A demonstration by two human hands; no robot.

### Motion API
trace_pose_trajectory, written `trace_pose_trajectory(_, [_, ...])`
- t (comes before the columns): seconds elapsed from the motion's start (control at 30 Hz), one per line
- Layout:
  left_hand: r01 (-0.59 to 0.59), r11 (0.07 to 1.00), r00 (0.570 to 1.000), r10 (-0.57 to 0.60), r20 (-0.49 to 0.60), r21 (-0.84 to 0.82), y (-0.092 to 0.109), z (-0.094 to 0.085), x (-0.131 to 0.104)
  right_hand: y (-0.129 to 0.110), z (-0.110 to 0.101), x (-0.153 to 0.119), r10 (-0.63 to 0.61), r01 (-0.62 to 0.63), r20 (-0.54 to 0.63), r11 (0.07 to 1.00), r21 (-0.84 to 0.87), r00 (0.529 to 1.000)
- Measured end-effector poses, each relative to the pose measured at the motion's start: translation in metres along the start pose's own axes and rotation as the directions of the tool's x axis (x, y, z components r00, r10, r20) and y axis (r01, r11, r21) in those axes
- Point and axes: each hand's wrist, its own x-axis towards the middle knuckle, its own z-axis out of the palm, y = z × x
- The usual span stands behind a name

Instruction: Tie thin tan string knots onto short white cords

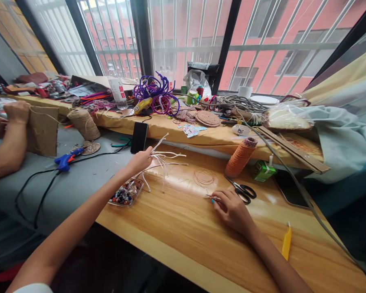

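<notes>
My left hand (140,160) is closed round a bunch of white cords (163,154), whose loose ends fan out to the right above the table. Below it stands a clear box of mixed beads (126,193). My right hand (232,207) rests on the wooden table with its fingers pinched together. A thin, pale-tipped piece with a bit of blue pokes out from the fingertips; its kind is too small to tell. Just beyond this hand lie black-handled scissors (245,192) and a loose coil of thin brown cord (205,178).
An orange cord spool (241,156) and a green carton (264,170) stand at the back right. Yellow tweezers (287,242) lie near the right forearm. At left are a blue glue gun (67,160), a twine spool (83,123) and another person's hand (16,112) beside cardboard (42,130).
</notes>
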Motion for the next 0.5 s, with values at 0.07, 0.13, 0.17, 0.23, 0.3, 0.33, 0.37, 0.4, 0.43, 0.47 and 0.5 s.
trace_pose_trajectory(0.07, [-0.006, 0.996, 0.998, 0.001, -0.066, -0.084, -0.002, -0.002, 0.001, 0.001, 0.002, 0.0, 0.022, -0.022, -0.002, 1.0, -0.015, 1.0])
trace_pose_trajectory(0.13, [-0.028, 0.985, 0.989, 0.002, -0.15, -0.172, -0.003, -0.006, 0.002, 0.005, 0.005, -0.001, 0.042, -0.042, -0.009, 0.999, -0.025, 0.999])
trace_pose_trajectory(0.17, [-0.041, 0.975, 0.981, -0.002, -0.192, -0.216, -0.002, -0.009, 0.001, 0.007, 0.006, -0.002, 0.045, -0.045, -0.013, 0.999, -0.025, 0.999])
trace_pose_trajectory(0.23, [-0.061, 0.95, 0.964, -0.023, -0.265, -0.305, 0.0, -0.018, 0.001, 0.008, 0.007, -0.003, 0.04, -0.041, -0.037, 0.999, -0.01, 0.998])
trace_pose_trajectory(0.3, [-0.068, 0.918, 0.948, -0.062, -0.311, -0.391, 0.004, -0.028, 0.001, 0.003, 0.005, -0.002, 0.041, -0.038, -0.087, 0.998, 0.041, 0.995])
trace_pose_trajectory(0.33, [-0.068, 0.901, 0.942, -0.083, -0.325, -0.428, 0.006, -0.034, 0.001, -0.004, 0.003, -0.001, 0.05, -0.04, -0.113, 0.995, 0.09, 0.992])
trace_pose_trajectory(0.37, [-0.07, 0.887, 0.936, -0.099, -0.337, -0.456, 0.008, -0.04, 0.002, -0.014, 0.001, 0.001, 0.066, -0.045, -0.13, 0.987, 0.157, 0.989])
trace_pose_trajectory(0.4, [-0.073, 0.878, 0.931, -0.11, -0.348, -0.473, 0.01, -0.045, 0.003, -0.027, -0.002, 0.004, 0.085, -0.052, -0.126, 0.967, 0.25, 0.988])
trace_pose_trajectory(0.43, [-0.075, 0.875, 0.926, -0.117, -0.359, -0.479, 0.012, -0.051, 0.005, -0.042, -0.005, 0.009, 0.104, -0.064, -0.098, 0.937, 0.343, 0.99])
trace_pose_trajectory(0.47, [-0.075, 0.877, 0.92, -0.122, -0.373, -0.474, 0.014, -0.056, 0.006, -0.058, -0.008, 0.015, 0.082, -0.067, -0.014, 0.898, 0.434, 0.997])
trace_pose_trajectory(0.5, [-0.072, 0.884, 0.913, -0.128, -0.387, -0.462, 0.017, -0.062, 0.006, -0.075, -0.011, 0.023, 0.023, -0.085, 0.125, 0.852, 0.517, 0.992])
